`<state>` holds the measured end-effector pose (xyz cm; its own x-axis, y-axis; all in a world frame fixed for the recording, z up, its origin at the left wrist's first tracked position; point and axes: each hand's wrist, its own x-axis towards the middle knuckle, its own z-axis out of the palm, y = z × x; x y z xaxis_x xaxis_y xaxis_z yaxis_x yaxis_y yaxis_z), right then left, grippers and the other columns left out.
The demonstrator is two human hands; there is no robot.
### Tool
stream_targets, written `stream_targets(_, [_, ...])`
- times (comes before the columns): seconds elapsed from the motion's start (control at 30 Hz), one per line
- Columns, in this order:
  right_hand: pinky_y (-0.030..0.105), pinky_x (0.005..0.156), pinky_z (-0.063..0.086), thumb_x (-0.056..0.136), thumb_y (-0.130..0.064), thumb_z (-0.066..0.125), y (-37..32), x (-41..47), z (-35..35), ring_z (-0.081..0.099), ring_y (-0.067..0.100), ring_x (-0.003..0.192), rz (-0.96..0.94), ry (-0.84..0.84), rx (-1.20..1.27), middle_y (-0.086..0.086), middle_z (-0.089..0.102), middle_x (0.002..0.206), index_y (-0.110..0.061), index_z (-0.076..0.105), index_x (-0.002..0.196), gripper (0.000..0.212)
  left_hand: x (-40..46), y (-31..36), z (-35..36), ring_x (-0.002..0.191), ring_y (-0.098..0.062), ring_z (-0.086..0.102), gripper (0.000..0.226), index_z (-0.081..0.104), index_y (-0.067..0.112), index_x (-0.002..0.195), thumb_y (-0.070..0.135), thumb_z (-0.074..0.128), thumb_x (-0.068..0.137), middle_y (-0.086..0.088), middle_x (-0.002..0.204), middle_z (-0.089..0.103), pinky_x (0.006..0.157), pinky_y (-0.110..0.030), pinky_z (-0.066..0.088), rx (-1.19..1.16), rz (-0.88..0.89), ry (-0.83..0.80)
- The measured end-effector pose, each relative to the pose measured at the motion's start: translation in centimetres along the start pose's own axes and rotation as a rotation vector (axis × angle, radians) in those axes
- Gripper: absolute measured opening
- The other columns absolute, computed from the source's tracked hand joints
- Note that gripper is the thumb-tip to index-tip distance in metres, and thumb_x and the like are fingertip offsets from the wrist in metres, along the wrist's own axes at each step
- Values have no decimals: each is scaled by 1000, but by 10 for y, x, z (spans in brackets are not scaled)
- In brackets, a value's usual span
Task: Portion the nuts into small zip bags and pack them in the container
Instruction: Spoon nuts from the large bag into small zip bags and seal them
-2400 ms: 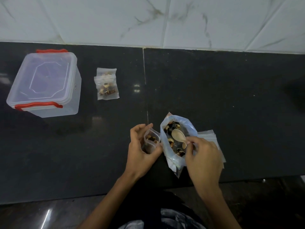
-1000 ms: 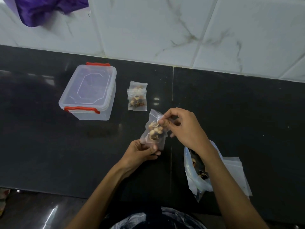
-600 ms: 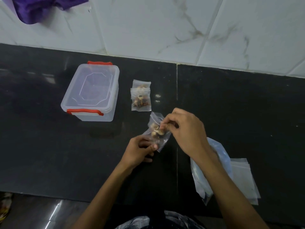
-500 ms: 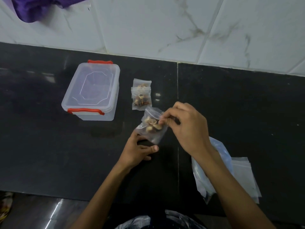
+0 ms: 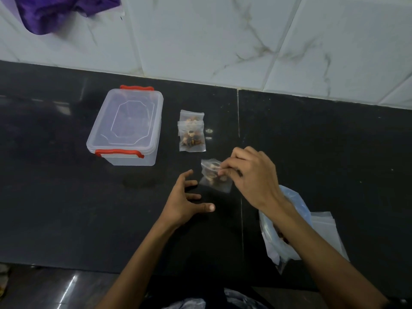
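Lying beside container (image 5: 124, 128), two filled bags (image 5: 192, 134)

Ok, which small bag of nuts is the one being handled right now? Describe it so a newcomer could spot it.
Start at the clear lidded container with red clips on the black counter. Right of it lie two filled small bags, overlapping. The one you want is the third small bag, nearer the person: it alone is pinched at its edge by the right hand, while the left hand is open beside it.
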<state>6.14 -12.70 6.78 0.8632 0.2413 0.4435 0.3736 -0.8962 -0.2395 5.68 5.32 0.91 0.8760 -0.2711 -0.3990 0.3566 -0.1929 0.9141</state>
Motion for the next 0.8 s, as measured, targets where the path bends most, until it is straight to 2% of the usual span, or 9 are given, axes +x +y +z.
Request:
stream_targets(0.1, [28, 58, 38, 79, -25, 68, -2, -2, 1, 50, 12, 69, 4, -2, 1, -5, 57, 76, -21, 69, 82, 6, -1, 0, -4, 98, -13, 58, 107, 25, 27, 144, 6, 85, 58, -6, 136, 43, 70, -23, 52, 13, 4, -5])
stream_targets(0.23, [25, 59, 35, 83, -32, 46, -10, -7, 5, 51, 13, 73, 14, -110, 4, -5, 55, 80, -21, 69, 85, 25, -3, 5, -8, 105, -11, 54, 97, 32, 30, 139, 12, 85, 60, 0, 133, 45, 70, -17, 48, 61, 89, 0])
stream_targets(0.33, [28, 66, 42, 88, -26, 53, -16, -5, 4, 50, 11, 83, 66, -249, 102, -6, 53, 91, -21, 66, 92, 15, -7, 17, -10, 108, -8, 56, 69, 46, 30, 128, 25, 76, 66, 13, 122, 54, 78, -17, 47, 43, 254, -41])
stream_targets(0.4, [28, 71, 47, 91, -25, 53, -21, -6, 6, 51, 7, 88, 167, -301, 255, -11, 49, 97, -23, 62, 94, 9, -10, 26, -10, 101, -10, 64, 39, 59, 20, 113, 25, 66, 75, 8, 105, 68, 77, -20, 52, -41, 306, -83])
stream_targets(0.5, [27, 74, 53, 92, -23, 55, -27, -10, 8, 57, 4, 90, 327, -220, 538, -11, 55, 97, -25, 59, 96, 6, -12, 31, -8, 90, -14, 69, 20, 65, 14, 99, 23, 59, 81, 1, 93, 73, 73, -25, 56, -131, 303, -51])
stream_targets(0.6, [19, 71, 54, 91, -21, 58, -32, -16, 6, 65, 4, 85, 522, -115, 857, -1, 64, 95, -25, 52, 114, 24, -13, 32, -5, 89, -22, 70, 23, 65, 12, 98, 28, 58, 83, -7, 92, 73, 79, -36, 56, -192, 265, 12])
stream_targets(0.7, [19, 72, 55, 89, -16, 62, -38, -21, 5, 68, 7, 86, 740, -68, 1089, 4, 67, 98, -23, 53, 116, 30, -15, 35, -3, 82, -18, 70, 13, 64, 11, 96, 19, 56, 88, -4, 86, 73, 70, -28, 56, -229, 264, 48])
stream_targets(0.8, [18, 68, 54, 88, -7, 61, -44, -23, 10, 68, 7, 83, 841, 41, 1205, 4, 68, 93, -20, 59, 109, 25, -16, 39, 2, 77, -16, 70, 9, 63, 12, 92, 12, 55, 91, -3, 83, 73, 65, -23, 55, -249, 271, 64])
